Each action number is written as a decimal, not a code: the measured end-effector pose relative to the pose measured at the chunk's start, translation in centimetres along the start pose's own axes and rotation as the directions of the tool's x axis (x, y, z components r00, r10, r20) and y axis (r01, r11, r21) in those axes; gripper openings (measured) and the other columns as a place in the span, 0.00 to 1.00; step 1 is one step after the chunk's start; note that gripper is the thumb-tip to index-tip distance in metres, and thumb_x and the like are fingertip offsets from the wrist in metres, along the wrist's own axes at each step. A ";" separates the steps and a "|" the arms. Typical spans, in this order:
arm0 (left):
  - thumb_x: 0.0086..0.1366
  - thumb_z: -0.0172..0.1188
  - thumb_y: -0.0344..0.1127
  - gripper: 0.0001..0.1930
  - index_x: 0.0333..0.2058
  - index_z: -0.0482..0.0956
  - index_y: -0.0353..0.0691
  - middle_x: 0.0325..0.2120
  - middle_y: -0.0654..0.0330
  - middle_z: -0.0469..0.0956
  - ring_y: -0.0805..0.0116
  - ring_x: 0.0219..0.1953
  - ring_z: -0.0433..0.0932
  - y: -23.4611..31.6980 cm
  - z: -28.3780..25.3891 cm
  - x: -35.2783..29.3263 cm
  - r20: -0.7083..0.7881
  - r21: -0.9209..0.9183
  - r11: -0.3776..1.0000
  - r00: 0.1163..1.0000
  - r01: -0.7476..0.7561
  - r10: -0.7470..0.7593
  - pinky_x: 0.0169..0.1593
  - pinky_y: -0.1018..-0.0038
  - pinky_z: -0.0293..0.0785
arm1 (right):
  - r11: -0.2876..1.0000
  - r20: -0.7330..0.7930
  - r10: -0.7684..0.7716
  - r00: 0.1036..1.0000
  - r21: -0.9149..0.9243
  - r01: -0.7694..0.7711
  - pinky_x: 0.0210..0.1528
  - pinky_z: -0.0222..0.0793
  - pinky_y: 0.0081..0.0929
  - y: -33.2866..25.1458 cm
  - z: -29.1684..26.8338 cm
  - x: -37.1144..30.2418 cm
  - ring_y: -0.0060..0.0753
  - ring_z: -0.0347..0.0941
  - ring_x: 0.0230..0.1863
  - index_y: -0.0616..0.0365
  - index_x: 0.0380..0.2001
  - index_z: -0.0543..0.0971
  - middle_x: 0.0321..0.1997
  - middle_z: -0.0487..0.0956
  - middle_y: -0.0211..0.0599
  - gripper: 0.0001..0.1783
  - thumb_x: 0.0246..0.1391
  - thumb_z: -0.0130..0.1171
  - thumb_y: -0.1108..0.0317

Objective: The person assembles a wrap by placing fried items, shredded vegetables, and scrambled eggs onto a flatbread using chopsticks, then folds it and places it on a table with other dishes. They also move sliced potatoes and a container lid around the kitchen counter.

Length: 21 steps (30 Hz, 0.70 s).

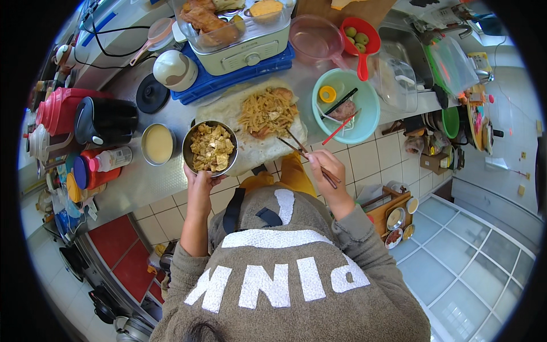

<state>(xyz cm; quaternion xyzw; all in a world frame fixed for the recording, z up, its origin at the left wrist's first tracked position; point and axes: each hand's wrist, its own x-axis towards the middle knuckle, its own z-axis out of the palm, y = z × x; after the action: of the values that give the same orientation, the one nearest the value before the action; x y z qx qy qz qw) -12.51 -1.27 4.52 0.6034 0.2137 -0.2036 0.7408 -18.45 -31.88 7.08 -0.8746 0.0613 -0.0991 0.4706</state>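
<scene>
My left hand (199, 181) grips the near rim of a metal bowl (186, 149) that holds scrambled egg pieces (211, 147). In my right hand (330, 174) is a pair of brown chopsticks (300, 149), their tips at the near edge of a food pile. That pile of yellowish shreds (265, 114), with browned pieces at its edges, lies on a pale, thin sheet (222, 109) spread on the counter. The bowl overlaps the sheet's left part. Just left of the bowl stands a smaller metal bowl (171, 130) of pale yellow liquid (158, 143).
Behind the sheet, a white cooker (250, 60) stands on a blue tray (188, 98). To the right are a light-green basin (373, 105), a pink strainer (313, 37), a red scoop (364, 64) of green fruit and a sink (401, 45). A black appliance (105, 121) sits left.
</scene>
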 end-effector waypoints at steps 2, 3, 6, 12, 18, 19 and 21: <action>0.59 0.44 0.31 0.34 0.65 0.45 0.46 0.54 0.50 0.69 0.60 0.43 0.78 -0.1 -0.2 0.1 0.007 0.013 1.000 1.000 0.021 -0.022 0.44 0.66 0.77 | 0.992 0.011 -0.083 0.997 -0.095 0.083 0.37 0.73 0.34 0.6 0.6 0.2 0.46 0.78 0.33 0.63 0.29 0.79 0.31 0.80 0.43 0.08 0.59 0.56 0.69; 0.60 0.44 0.31 0.34 0.65 0.45 0.46 0.54 0.50 0.69 0.60 0.43 0.78 -0.1 -0.3 0.1 0.011 0.021 0.999 0.999 0.032 -0.032 0.44 0.66 0.77 | 0.982 0.019 -0.124 0.992 -0.141 0.125 0.37 0.74 0.36 0.9 0.8 0.3 0.47 0.78 0.33 0.62 0.29 0.79 0.31 0.80 0.43 0.07 0.58 0.57 0.70; 0.60 0.44 0.31 0.34 0.65 0.45 0.46 0.54 0.51 0.69 0.60 0.43 0.78 0.1 -0.3 -0.1 0.032 0.011 0.999 0.999 0.034 -0.034 0.44 0.67 0.78 | 0.962 0.049 -0.228 0.972 -0.143 0.233 0.37 0.74 0.38 0.7 0.7 0.4 0.48 0.78 0.33 0.62 0.29 0.79 0.30 0.81 0.43 0.06 0.56 0.59 0.71; 0.60 0.45 0.32 0.34 0.66 0.45 0.47 0.54 0.51 0.69 0.61 0.43 0.78 -0.4 -0.8 -0.1 -0.003 -0.021 1.000 1.000 0.006 -0.006 0.45 0.66 0.78 | 0.966 0.011 -0.252 0.968 -0.055 0.252 0.37 0.74 0.38 -1.2 1.0 -0.1 0.49 0.78 0.32 0.63 0.29 0.79 0.29 0.80 0.43 0.06 0.56 0.59 0.71; 0.60 0.45 0.31 0.35 0.66 0.45 0.48 0.54 0.51 0.68 0.61 0.44 0.78 -0.5 -1.2 -0.1 -0.010 -0.029 0.999 0.999 0.030 -0.030 0.45 0.66 0.78 | 0.952 0.050 -0.291 0.955 -0.081 0.295 0.35 0.73 0.38 -1.8 3.1 1.9 0.49 0.78 0.31 0.61 0.28 0.78 0.29 0.81 0.43 0.06 0.57 0.58 0.70; 0.59 0.45 0.31 0.36 0.66 0.45 0.48 0.54 0.51 0.69 0.61 0.44 0.78 -0.3 -1.1 -0.2 -0.017 -0.032 0.999 1.000 0.022 -0.022 0.46 0.65 0.78 | 0.946 0.038 -0.313 0.949 -0.076 0.315 0.35 0.73 0.38 -1.8 3.2 2.0 0.49 0.78 0.31 0.61 0.27 0.78 0.29 0.81 0.43 0.07 0.57 0.58 0.70; 0.59 0.45 0.31 0.36 0.66 0.45 0.48 0.54 0.51 0.69 0.60 0.44 0.78 -0.2 -1.0 -0.5 -0.030 -0.041 0.999 1.000 0.008 -0.010 0.46 0.65 0.78 | 0.933 0.014 -0.354 0.935 -0.067 0.354 0.33 0.72 0.37 -1.7 3.3 2.0 0.48 0.77 0.30 0.61 0.27 0.78 0.28 0.80 0.42 0.07 0.57 0.58 0.70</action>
<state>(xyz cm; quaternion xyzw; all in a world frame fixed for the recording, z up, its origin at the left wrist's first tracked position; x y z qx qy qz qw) -13.06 -0.32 4.46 0.5902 0.2316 -0.1934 0.7487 -15.72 -28.64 6.97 -0.8872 -0.0942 -0.1791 0.4148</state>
